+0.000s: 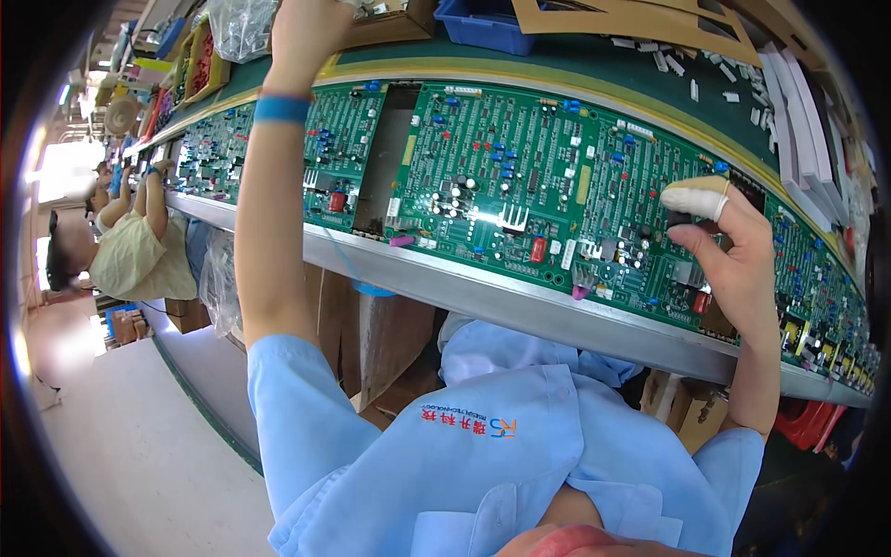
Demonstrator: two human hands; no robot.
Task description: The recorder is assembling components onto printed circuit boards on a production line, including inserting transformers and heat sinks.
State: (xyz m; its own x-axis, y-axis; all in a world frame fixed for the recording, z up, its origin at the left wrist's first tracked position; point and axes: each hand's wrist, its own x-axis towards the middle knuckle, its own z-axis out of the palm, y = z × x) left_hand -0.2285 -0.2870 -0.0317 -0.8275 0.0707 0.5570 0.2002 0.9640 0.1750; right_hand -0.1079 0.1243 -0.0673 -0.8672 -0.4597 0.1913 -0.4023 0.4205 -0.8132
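My left arm stretches to the far side of the bench, and my left hand (pixel 314 32) is over the edge of a cardboard box (pixel 394 28). Its fingers run out at the top of the picture, so their grip is hidden. A blue band (pixel 282 109) circles that wrist. My right hand (pixel 742 243) is closed in a pinch around a small black part (pixel 680 220), above the right end of a green circuit board (pixel 608 200). White finger cots cover a fingertip of this hand. The board carries blue, red and black components and silver heat sinks.
More boards lie along the metal rail (pixel 483 292), left and right. A blue bin (pixel 487 26), a clear plastic bag (pixel 239 26) and loose white connectors (pixel 694 90) are on the far side. White boards (pixel 800 130) stand at right. Another person (pixel 139 241) works at the left.
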